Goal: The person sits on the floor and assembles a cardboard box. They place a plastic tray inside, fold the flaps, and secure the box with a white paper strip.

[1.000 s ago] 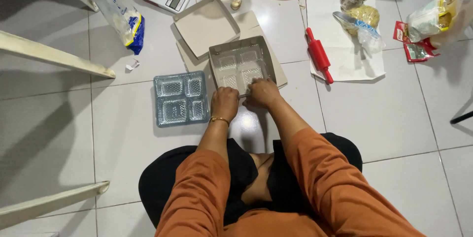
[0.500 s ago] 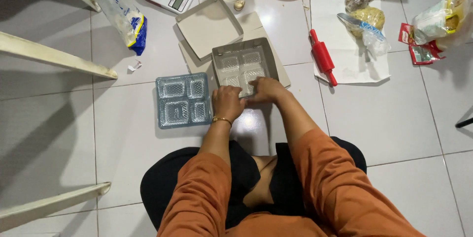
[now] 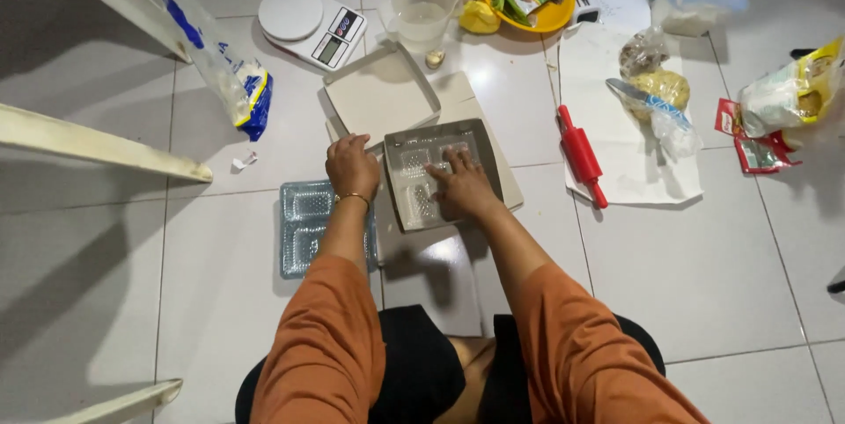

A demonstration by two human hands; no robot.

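Two hands work at a shallow grey box [image 3: 440,170] on the white tiled floor [image 3: 704,283], and I take that box as my landmark. Nearest to me, my orange sleeves [image 3: 326,345] run out from my lap toward it. My right hand [image 3: 462,188] lies flat inside the box, fingers spread, pressing on the clear compartmented plastic tray [image 3: 412,179] that sits in it; it grips nothing. My left hand [image 3: 351,165] rests at the box's left edge, fingers curled loosely, with a thin bangle [image 3: 352,199] at the wrist; whether it pinches the rim I cannot tell. Just left of the box a second clear tray [image 3: 301,226] lies flat on the floor. Beyond the box, touching its far corner, is a box lid [image 3: 378,94] of the same grey. Right of the box, well apart, a red rolling pin [image 3: 581,153] lies on a white sheet [image 3: 634,177], with bagged dough [image 3: 660,89] farther along the sheet. Far beyond the box stand a white kitchen scale [image 3: 310,26], a clear measuring jug [image 3: 424,17] and a yellow bowl [image 3: 541,12].
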